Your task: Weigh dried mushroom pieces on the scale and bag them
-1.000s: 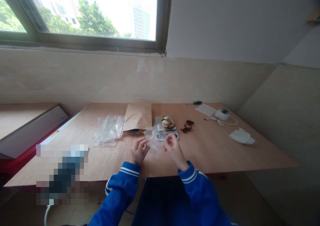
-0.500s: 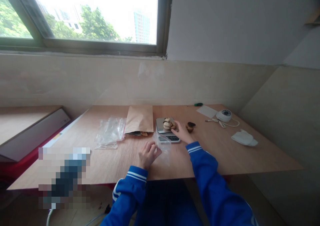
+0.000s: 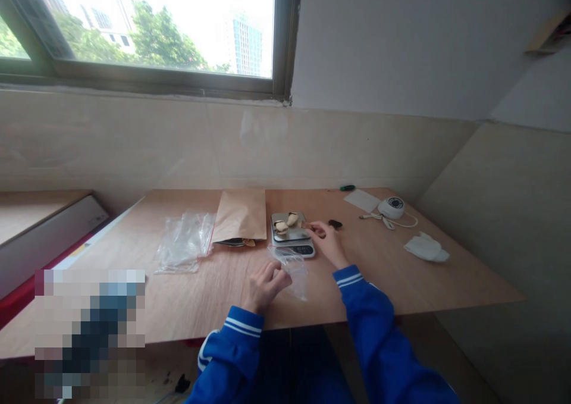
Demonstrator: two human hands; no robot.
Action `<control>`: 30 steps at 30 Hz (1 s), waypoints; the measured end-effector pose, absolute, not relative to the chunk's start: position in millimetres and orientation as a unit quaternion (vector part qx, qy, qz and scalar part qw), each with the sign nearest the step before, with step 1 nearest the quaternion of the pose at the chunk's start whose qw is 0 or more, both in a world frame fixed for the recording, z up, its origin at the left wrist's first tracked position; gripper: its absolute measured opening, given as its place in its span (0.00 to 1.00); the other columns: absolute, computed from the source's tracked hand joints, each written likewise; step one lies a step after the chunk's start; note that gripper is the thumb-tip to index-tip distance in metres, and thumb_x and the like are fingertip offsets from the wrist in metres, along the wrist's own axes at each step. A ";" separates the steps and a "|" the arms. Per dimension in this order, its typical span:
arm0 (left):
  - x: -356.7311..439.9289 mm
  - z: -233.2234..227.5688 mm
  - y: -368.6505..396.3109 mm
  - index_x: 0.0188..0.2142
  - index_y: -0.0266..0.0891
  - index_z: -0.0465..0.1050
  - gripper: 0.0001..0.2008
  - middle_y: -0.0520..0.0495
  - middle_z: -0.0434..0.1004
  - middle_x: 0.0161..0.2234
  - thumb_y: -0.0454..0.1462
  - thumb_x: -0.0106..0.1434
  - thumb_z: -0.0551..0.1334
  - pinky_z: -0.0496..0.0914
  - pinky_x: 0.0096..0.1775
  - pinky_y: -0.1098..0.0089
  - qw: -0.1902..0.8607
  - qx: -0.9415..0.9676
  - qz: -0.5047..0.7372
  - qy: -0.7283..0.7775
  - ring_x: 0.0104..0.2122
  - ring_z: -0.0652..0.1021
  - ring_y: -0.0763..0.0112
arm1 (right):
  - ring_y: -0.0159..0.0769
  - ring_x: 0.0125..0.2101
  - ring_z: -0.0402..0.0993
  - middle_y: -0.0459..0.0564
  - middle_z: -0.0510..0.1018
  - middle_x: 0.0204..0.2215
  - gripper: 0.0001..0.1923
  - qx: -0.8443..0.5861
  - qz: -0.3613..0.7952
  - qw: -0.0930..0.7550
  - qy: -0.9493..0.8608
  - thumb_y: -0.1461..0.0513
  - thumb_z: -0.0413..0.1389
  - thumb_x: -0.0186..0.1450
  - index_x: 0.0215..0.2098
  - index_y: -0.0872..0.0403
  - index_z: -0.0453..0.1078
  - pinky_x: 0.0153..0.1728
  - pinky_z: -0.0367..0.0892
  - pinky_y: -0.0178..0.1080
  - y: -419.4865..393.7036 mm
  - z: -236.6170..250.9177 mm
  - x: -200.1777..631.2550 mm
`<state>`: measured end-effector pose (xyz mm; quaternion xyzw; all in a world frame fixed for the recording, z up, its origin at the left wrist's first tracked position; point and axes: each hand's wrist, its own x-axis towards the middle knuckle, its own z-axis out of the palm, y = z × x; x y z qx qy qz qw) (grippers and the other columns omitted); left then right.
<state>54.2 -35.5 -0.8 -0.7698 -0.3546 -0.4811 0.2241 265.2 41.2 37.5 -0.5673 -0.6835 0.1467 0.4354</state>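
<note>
On the steel plate of a digital kitchen scale [image 3: 292, 235] lie a few dried mushrooms [image 3: 281, 227] with pale undersides. My right hand [image 3: 328, 241] reaches over the scale's right edge, its fingertips pinched on a brownish dried mushroom [image 3: 303, 225]. My left hand [image 3: 266, 282] is in front of the scale with its fingers curled together on the edge of a clear zip bag [image 3: 294, 276]. That bag lies partly against the front of the scale. One dark mushroom [image 3: 335, 224] rests on the table just beyond my right hand.
Left of the scale lies a brown paper pouch [image 3: 241, 213], its mouth facing me with dried pieces showing. Further left are several clear zip bags [image 3: 185, 243]. At the right stand a white dome camera [image 3: 391, 208] with cable and a crumpled white cloth-like item [image 3: 426, 247]. A green-handled screwdriver [image 3: 347, 188] lies behind.
The mushrooms on the scale have spread apart, and my right hand has shifted to the plate's right edge. My left hand stays by the bag. The view has turned slightly right.
</note>
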 end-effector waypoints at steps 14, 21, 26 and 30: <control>46.3 -5.7 -36.4 0.29 0.39 0.70 0.03 0.49 0.74 0.30 0.31 0.58 0.61 0.64 0.25 0.75 0.186 -0.784 -0.519 -0.285 0.24 0.72 0.77 | 0.31 0.27 0.67 0.47 0.71 0.25 0.20 -0.446 0.300 0.167 -0.826 0.50 0.51 0.64 0.25 0.55 0.74 0.30 0.61 0.34 -11.8 100.4 241.0; 44.0 -4.6 -37.1 0.30 0.39 0.71 0.05 0.49 0.75 0.30 0.28 0.58 0.60 0.65 0.24 0.75 0.218 -0.767 -0.529 -0.289 0.23 0.72 0.77 | 0.33 0.34 0.71 0.50 0.72 0.39 0.26 -0.496 0.451 0.247 -0.699 0.43 0.44 0.64 0.48 0.52 0.62 0.33 0.67 0.37 -21.3 84.1 242.3; 43.5 -6.5 -36.7 0.33 0.40 0.71 0.02 0.49 0.75 0.31 0.33 0.59 0.61 0.68 0.28 0.74 0.243 -0.746 -0.534 -0.315 0.26 0.74 0.75 | 0.31 0.34 0.71 0.51 0.69 0.47 0.26 -0.412 0.497 0.257 -0.719 0.47 0.58 0.58 0.50 0.49 0.62 0.36 0.69 0.36 -37.0 88.3 238.6; 44.1 -6.0 -36.6 0.35 0.41 0.71 0.05 0.48 0.76 0.31 0.32 0.58 0.62 0.69 0.30 0.74 0.250 -0.724 -0.534 -0.357 0.28 0.76 0.73 | 0.34 0.39 0.71 0.52 0.69 0.46 0.17 -0.406 0.435 0.285 -0.751 0.49 0.56 0.60 0.36 0.53 0.71 0.41 0.69 0.39 -41.6 90.6 235.8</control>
